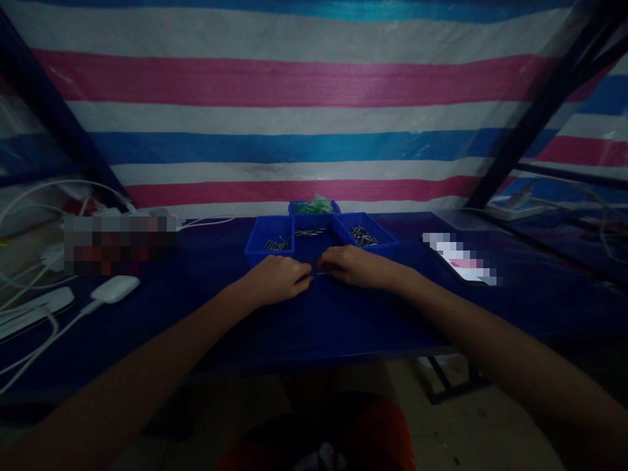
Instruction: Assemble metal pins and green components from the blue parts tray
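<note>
My right hand (356,267) is curled with its fingers pressed together. A thin, pale metal pin (322,273) sticks out at its fingertips, just above the blue table. My left hand (280,278) faces it a short gap away, fingers closed; what they hold, if anything, is hidden. Behind the left hand stands a blue bin (252,239) with slim metal pieces (278,244) inside. Another blue bin (387,237), behind the right hand, holds a heap of similar metal pieces (362,235). More loose metal pins (310,232) lie between the two bins.
A third blue bin (293,209) at the back holds green items in clear plastic (314,205). On the right lies a lit phone (454,258). White cables, a white charger (115,288) and a blurred-out cluster crowd the left. A striped sheet (304,82) hangs behind.
</note>
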`<act>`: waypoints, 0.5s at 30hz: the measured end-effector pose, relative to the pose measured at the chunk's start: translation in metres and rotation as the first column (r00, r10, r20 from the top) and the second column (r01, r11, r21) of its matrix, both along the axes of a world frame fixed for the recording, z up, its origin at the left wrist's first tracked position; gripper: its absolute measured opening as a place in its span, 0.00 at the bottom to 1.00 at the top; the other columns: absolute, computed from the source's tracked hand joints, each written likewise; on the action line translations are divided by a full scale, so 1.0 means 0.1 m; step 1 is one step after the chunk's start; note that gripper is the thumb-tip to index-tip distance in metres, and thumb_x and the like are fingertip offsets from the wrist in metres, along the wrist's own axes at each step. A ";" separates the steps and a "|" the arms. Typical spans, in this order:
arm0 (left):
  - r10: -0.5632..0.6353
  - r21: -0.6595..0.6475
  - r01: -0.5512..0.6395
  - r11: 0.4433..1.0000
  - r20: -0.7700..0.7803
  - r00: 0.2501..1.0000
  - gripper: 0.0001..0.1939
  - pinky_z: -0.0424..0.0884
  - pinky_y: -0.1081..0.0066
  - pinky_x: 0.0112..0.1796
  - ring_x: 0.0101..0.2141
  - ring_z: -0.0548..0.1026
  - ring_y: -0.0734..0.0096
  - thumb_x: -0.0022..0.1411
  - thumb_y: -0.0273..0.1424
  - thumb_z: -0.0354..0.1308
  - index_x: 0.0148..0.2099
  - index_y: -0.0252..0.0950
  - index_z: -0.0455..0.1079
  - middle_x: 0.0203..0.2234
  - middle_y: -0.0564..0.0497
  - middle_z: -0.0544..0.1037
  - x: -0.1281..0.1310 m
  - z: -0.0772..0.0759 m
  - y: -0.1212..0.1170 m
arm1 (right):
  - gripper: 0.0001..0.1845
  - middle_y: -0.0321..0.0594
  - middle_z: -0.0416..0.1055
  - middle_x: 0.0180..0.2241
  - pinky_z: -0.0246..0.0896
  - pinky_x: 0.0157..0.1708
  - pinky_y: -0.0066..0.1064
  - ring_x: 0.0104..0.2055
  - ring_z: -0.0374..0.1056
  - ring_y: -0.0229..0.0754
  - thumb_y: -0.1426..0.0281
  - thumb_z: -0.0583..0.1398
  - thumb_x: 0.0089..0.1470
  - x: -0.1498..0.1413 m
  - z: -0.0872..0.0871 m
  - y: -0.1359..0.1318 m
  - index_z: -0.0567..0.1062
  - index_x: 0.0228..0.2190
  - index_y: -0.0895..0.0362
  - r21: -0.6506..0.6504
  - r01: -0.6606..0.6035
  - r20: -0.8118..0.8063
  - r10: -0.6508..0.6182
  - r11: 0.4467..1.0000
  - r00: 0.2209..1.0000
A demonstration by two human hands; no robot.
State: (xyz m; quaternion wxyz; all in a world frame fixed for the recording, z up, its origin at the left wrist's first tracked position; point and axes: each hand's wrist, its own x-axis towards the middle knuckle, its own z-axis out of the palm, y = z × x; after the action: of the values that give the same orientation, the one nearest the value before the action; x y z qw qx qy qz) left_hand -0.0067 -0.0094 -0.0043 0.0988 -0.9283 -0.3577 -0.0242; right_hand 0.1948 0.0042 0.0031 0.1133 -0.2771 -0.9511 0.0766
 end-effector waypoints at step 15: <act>0.001 -0.034 0.001 0.999 0.041 0.999 0.12 0.60 0.73 0.24 0.25 0.71 0.71 0.60 0.35 0.44 0.36 0.37 0.68 0.24 0.52 0.74 0.02 0.02 -0.03 | 0.09 0.38 0.66 0.31 0.56 0.36 0.27 0.34 0.61 0.35 0.81 0.52 0.48 -0.03 0.01 -0.03 0.67 0.33 0.60 0.020 -0.093 -0.127 0.095 0.995 0.987</act>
State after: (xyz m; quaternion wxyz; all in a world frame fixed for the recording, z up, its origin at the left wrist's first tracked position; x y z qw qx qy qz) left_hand -0.0045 -0.0126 -0.0025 0.0757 -0.9291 -0.3600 -0.0373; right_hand 0.1916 0.0012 0.0042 0.1724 -0.2256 -0.9543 0.0927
